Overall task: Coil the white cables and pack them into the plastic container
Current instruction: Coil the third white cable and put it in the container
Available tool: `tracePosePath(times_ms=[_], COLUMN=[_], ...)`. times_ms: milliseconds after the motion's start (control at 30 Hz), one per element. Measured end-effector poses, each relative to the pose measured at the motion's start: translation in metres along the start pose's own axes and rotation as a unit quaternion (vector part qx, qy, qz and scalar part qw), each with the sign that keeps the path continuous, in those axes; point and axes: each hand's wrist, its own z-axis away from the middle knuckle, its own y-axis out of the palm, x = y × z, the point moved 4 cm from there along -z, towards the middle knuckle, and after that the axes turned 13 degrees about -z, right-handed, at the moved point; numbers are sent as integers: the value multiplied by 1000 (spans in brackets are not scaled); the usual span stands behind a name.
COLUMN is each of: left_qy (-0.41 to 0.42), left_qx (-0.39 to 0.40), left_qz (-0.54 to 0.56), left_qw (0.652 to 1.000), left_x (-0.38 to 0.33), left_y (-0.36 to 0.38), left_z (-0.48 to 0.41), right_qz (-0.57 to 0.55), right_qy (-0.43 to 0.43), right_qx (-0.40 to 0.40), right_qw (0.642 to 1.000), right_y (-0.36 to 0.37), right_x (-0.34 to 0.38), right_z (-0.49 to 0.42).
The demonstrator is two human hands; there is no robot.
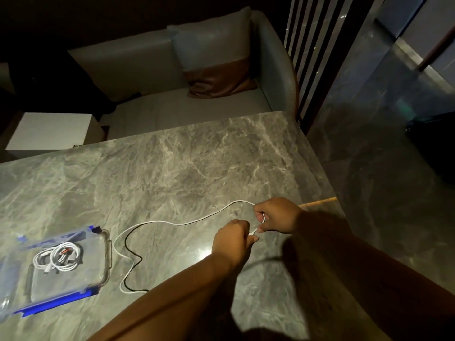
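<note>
sofa (172, 77) behind table (197, 156) — cushion (216, 60) propped there

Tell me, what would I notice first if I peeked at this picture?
Probably the two hands, left hand and right hand, pinching one end of a long white cable that snakes across the marble table. At the left sits a clear plastic container with blue edges, coiled white cables already inside.

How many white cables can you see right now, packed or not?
2, maybe more. A loose cable trails across the table, its end held by both hands. A coiled bundle sits in the plastic container; it may hold several.
</note>
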Motion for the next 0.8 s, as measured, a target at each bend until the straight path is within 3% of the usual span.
tracePosePath(times_ms=[67, 167, 267, 367, 567, 800], left_qy=[-24, -62, -42, -11, 40, 86], left_qx=[53, 113, 136, 164, 179, 192], left_qz=[120, 361, 471, 513, 513, 542], left_qw=[991, 924, 871, 843, 839, 814], left_x=[6, 17, 21, 30, 57, 96], left_y=[2, 2, -15, -40, -101, -167], left_z=[-1, 5, 24, 47, 97, 160], right_qz=[-14, -35, -59, -117, -310, -270], right_qy=[-5, -18, -32, -57, -32, -103], right_qx=[-6, -10, -16, -9, 43, -10], right_qw=[1000, 999, 998, 991, 949, 957], right_y=[-4, -8, -11, -14, -19, -31], right_x=[3, 11, 24, 47, 115, 210], right_z=[2, 7, 16, 29, 54, 69])
